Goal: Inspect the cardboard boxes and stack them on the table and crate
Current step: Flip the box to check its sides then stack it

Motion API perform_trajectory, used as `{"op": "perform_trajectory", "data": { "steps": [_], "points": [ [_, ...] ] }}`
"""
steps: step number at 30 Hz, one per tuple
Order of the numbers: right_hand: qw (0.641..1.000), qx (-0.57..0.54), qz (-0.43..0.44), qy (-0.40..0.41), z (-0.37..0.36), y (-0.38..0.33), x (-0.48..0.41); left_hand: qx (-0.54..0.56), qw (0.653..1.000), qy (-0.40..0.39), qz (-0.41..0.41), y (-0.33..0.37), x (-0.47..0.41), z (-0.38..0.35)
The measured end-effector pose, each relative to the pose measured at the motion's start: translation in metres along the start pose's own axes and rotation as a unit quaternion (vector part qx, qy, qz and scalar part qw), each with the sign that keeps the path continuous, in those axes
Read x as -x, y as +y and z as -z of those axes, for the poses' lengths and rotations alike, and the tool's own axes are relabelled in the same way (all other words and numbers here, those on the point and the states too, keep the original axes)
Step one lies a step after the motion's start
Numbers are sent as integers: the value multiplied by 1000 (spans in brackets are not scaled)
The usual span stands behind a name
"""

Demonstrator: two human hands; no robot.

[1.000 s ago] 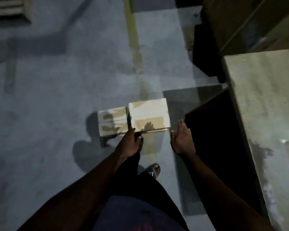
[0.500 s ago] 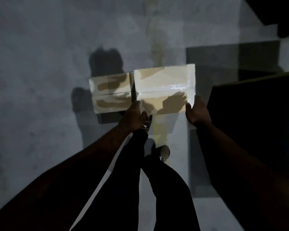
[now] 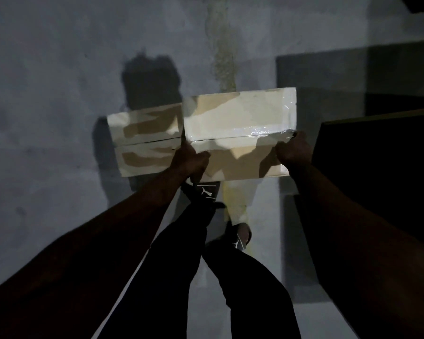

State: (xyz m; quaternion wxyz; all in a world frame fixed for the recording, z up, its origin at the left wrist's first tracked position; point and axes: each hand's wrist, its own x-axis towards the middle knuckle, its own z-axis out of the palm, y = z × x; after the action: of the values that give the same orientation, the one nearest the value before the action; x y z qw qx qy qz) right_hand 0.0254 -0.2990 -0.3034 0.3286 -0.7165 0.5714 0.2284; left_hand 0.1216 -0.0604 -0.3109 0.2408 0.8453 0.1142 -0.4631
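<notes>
Two taped cardboard boxes sit side by side on the grey concrete floor. The larger box [image 3: 240,123] is on the right, glossy tape along its right side. A smaller box [image 3: 146,143] touches its left side. My left hand [image 3: 190,160] grips the larger box at its near left edge, in the gap between the two boxes. My right hand [image 3: 294,149] clasps the larger box's near right corner. Both arms reach down from above. Whether the larger box is lifted off the floor I cannot tell.
A dark block-like object [image 3: 377,182], perhaps the crate or table side, stands close on the right of the boxes. A faded yellow line [image 3: 222,57] runs up the floor. My legs and sandals [image 3: 207,192] are just below the boxes.
The view has tilted down and closer to the boxes. My right hand went from open beside the larger box to closed on its right corner; my left hand closed on its left edge.
</notes>
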Motion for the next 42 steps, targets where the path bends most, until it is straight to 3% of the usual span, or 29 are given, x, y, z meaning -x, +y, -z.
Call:
{"op": "perform_trajectory", "data": {
  "steps": [5, 14, 18, 25, 31, 36, 42],
  "points": [
    [1000, -17, 16, -1, 38, -8, 47, 24, 999, 24, -11, 14, 45, 27],
    [994, -53, 83, 43, 171, -18, 199, 59, 989, -5, -135, 77, 197, 101],
    [988, -85, 110, 72, 237, -4, 279, 37, 975, 3, -219, 109, 297, 136],
    [955, -164, 159, 189, 348, 36, 408, -54, 939, 87, -329, 166, 463, 187],
    [921, -239, 142, 274, 400, 98, 457, -77, 892, 78, -438, 207, 541, 160],
    [893, -273, 118, 337, 423, 172, 475, -168, 852, 53, -493, 232, 581, 107],
    [882, -295, 29, 366, 422, 252, 476, -237, 797, -6, -555, 268, 599, 33]
  ]
}}
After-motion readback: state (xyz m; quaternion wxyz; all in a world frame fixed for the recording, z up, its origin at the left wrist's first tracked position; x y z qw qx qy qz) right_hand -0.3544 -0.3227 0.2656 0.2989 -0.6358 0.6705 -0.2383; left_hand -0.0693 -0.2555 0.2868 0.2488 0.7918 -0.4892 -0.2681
